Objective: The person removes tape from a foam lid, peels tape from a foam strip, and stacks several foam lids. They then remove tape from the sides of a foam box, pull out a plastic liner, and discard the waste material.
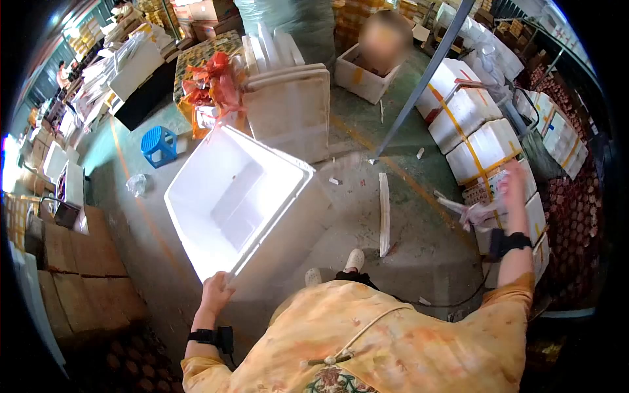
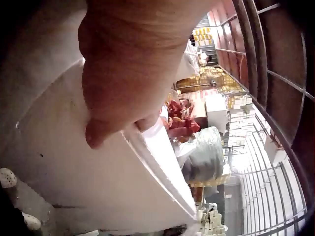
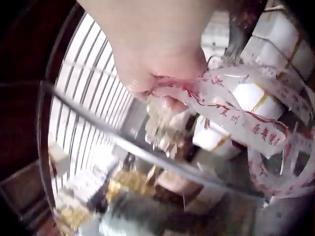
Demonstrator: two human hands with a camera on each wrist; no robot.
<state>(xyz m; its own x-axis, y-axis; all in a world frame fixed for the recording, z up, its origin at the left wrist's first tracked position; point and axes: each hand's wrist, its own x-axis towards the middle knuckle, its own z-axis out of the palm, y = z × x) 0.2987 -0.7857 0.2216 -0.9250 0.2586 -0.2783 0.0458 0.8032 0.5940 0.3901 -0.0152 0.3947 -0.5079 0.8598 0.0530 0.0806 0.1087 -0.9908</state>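
Note:
The left hand grips the near corner of a white foam box, which is tilted with its hollow inside showing. In the left wrist view the thumb and fingers of that hand pinch the rim of the box. Raised at the right, the right hand is beside stacked foam boxes. The right wrist view shows this hand holding a bunched strip of clear plastic with red print, its loops hanging loose.
A blue stool and a crumpled clear bag are on the floor at left. Foam lids lean beside red bags. A slanted metal pole and a white strip stand out ahead. A person sits behind an open foam box.

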